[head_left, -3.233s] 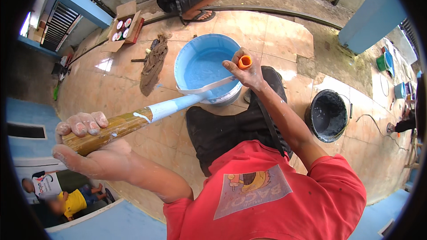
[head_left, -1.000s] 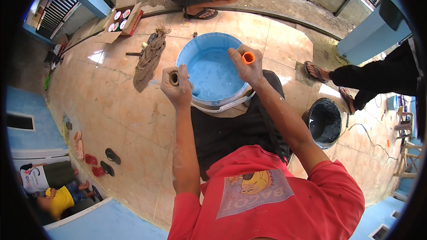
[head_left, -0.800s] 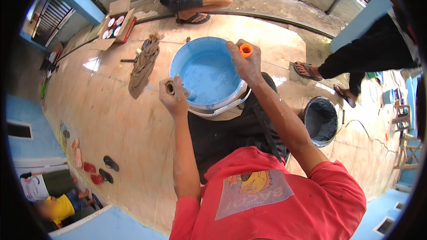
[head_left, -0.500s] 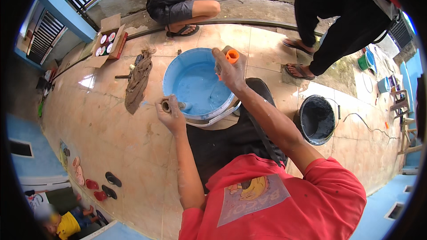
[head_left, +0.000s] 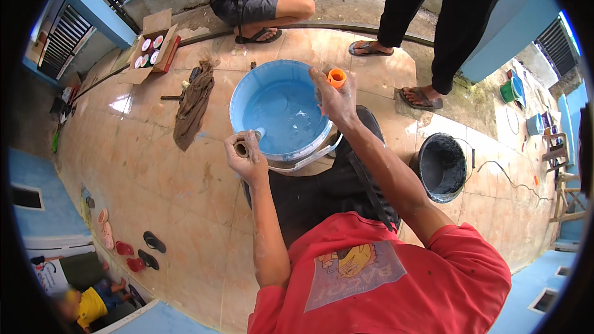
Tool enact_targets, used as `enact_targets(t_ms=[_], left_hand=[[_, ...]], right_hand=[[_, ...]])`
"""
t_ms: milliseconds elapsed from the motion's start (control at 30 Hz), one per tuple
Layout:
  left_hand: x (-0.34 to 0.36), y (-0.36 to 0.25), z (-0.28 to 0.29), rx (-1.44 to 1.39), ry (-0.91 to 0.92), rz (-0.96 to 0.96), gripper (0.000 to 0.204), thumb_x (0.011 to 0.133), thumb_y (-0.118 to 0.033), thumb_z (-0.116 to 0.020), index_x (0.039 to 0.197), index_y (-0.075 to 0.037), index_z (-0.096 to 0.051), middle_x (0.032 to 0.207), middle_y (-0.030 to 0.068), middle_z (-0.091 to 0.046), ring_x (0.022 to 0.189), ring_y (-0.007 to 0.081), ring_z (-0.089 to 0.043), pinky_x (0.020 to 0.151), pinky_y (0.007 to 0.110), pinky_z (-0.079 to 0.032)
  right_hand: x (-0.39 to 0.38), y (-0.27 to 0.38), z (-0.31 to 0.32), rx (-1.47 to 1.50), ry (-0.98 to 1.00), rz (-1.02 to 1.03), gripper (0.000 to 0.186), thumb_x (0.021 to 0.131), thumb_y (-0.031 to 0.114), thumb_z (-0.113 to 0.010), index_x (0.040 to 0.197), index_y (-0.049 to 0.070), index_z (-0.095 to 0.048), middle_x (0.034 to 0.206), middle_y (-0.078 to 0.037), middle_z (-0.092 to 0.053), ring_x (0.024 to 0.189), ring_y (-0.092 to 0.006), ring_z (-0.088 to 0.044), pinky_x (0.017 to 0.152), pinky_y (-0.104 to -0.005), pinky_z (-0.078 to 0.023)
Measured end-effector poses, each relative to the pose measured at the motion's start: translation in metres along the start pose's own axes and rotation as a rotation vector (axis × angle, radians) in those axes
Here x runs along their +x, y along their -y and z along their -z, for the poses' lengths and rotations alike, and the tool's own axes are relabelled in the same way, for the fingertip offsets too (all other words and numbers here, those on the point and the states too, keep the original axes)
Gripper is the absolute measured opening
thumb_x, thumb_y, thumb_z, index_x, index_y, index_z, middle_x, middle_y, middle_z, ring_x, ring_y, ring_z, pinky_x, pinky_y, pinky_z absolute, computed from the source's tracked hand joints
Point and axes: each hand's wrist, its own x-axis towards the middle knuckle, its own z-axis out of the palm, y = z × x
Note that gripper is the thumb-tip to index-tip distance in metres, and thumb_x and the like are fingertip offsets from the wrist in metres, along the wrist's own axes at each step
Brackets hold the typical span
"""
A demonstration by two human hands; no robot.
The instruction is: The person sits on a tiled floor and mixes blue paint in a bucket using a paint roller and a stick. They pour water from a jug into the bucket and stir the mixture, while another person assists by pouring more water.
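Left hand: fingers wrapped round the top of a hollow stick, thumb up by its mouth. Right hand: fingers clamped on an orange handle; the tool's lower end is hard to make out.

Stick stands at the near-left rim of the blue bucket, lower part pale blue, looks to run down into the paint. Bucket is on the tiled floor, short of the floor's far edge; black bucket stands to its right, nearer the floor's right edge. Brown cloth lies to its left.

Handling, my read: stick is stiff and fairly light, awkward from paint drag more than weight. Grip the bare top, well above the wet section, which should be slick. Orange handle likely light, rigid plastic; full wrap, keep paint off it. Bucket probably heavy and sloshy; take the rim both sides, or the white bail at the near side. Nothing here looks fragile.
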Motion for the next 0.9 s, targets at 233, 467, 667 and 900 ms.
enact_targets(t_ms=[233,467,667,900], left_hand=[[0.012,-0.033,-0.005,-0.110,0.002,-0.098,0.027,0.100,-0.017,-0.074,0.098,0.002,-0.054,0.087,0.0076,-0.063,0.077,0.0127,-0.063,0.073,0.029,-0.059],[0.013,-0.029,0.002,-0.101,0.040,-0.183,0.027,0.100,-0.019,-0.075,0.099,0.000,-0.056,0.088,0.0062,-0.063,0.077,0.0110,-0.061,0.071,0.025,-0.055],[0.011,-0.030,-0.001,-0.133,0.038,-0.136,0.028,0.099,-0.020,-0.076,0.097,0.000,-0.056,0.091,0.0069,-0.062,0.077,0.0112,-0.059,0.070,0.025,-0.054],[0.020,-0.050,-0.006,-0.082,0.044,-0.323,0.023,0.102,-0.017,-0.071,0.097,0.001,-0.057,0.091,0.0069,-0.062,0.079,0.0123,-0.058,0.070,0.027,-0.050]], right_hand=[[-0.002,-0.021,-0.018,0.068,-0.036,0.116,0.037,0.100,0.020,-0.073,0.071,0.008,-0.054,0.056,0.000,-0.050,0.048,-0.0084,-0.048,0.045,-0.0263,-0.039],[-0.004,-0.019,0.006,-0.180,0.043,0.294,0.043,0.100,0.022,-0.074,0.065,0.007,-0.055,0.058,0.002,-0.052,0.053,-0.0056,-0.044,0.047,-0.0254,-0.034],[-0.013,0.001,-0.016,0.061,-0.039,-0.007,0.041,0.100,0.026,-0.074,0.071,0.006,-0.055,0.057,0.002,-0.050,0.050,-0.0070,-0.047,0.047,-0.0273,-0.040],[-0.001,-0.026,-0.028,0.164,-0.007,0.144,0.041,0.101,0.029,-0.073,0.071,0.008,-0.053,0.056,0.000,-0.050,0.047,-0.0086,-0.047,0.046,-0.0276,-0.041]])
